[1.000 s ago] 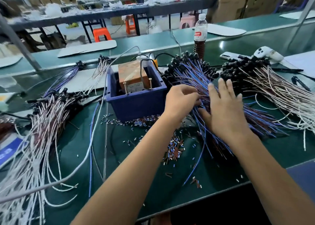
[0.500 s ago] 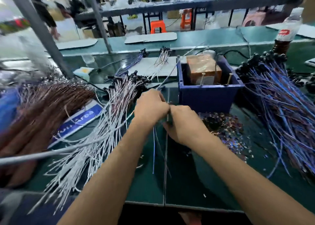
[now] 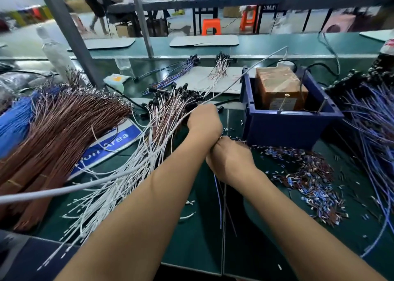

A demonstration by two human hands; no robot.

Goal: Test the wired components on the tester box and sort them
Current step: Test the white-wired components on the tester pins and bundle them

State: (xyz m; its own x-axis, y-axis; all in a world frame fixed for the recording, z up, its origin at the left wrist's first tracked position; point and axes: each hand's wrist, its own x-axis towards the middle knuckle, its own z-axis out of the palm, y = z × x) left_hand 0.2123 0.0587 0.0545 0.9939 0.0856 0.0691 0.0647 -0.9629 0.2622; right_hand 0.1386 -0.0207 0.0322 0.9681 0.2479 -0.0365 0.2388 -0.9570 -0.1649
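The tester box (image 3: 279, 89), brown and taped, sits inside a blue bin (image 3: 283, 129) right of centre. My right hand (image 3: 230, 159) grips a few wired components (image 3: 220, 208), whose thin blue and brown leads hang down below the fist. My left hand (image 3: 203, 121) is curled into a fist just above it, at the edge of a pile of white-and-brown wired components with black heads (image 3: 164, 119). It seems to hold the upper ends of the same leads, which are hidden. Another pile of blue-wired components (image 3: 373, 119) lies to the right of the bin.
Bundles of brown wire (image 3: 64, 129) and blue wire (image 3: 12, 123) lie at the left over a blue sign (image 3: 110, 144). A grey cable (image 3: 119, 176) crosses the bench. Cut sleeve bits (image 3: 311, 176) are strewn in front of the bin. Metal posts (image 3: 68, 35) stand behind.
My hands left the blue-wired pile on the right and came together left of the bin. They now hold a few leads, and my left hand has moved up toward the white-and-brown pile.
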